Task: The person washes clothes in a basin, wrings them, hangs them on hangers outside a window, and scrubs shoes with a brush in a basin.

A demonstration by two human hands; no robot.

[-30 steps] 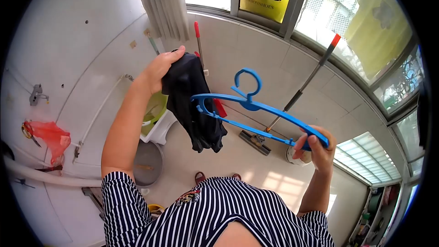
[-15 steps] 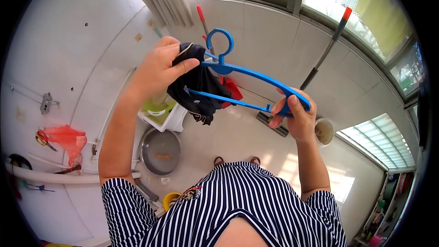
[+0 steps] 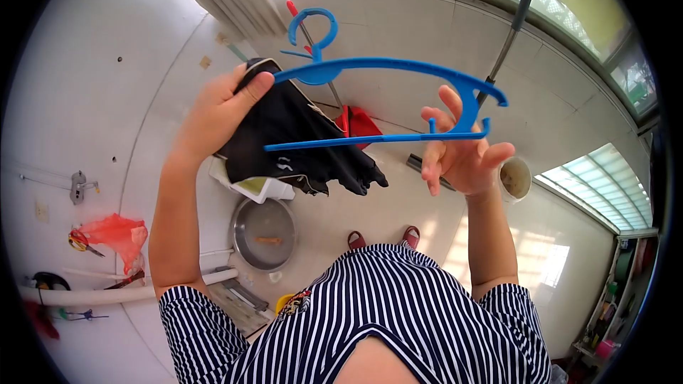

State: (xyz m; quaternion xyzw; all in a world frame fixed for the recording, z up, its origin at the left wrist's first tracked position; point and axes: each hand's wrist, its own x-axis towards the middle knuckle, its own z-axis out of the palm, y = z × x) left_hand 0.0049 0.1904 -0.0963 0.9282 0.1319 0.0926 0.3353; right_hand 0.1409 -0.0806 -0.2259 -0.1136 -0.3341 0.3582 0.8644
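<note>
My left hand point(image 3: 213, 114) is closed around the left end of a blue plastic hanger point(image 3: 398, 64) together with a black garment point(image 3: 288, 117). The garment has pale piping and a small white logo, and it hangs bunched below my thumb; its exact kind I cannot tell. The hanger's lower bar crosses in front of the cloth, and its round hook points up. Behind the hanger's right end, my right hand point(image 3: 462, 160) is open with its fingers spread, close to the bar; whether it touches the bar I cannot tell.
Below stand a metal basin point(image 3: 265, 256) and a white tub point(image 3: 267, 192). A red dustpan point(image 3: 361, 124), a long-handled mop point(image 3: 509, 46) and a bucket point(image 3: 515, 179) are by the wall. Scissors point(image 3: 85, 243) and a red plastic bag point(image 3: 117, 235) hang at left.
My right hand has let go of the hanger's right end and spread its fingers. The hanger has shifted slightly up, and the garment hangs more spread out. My left hand has moved left.
</note>
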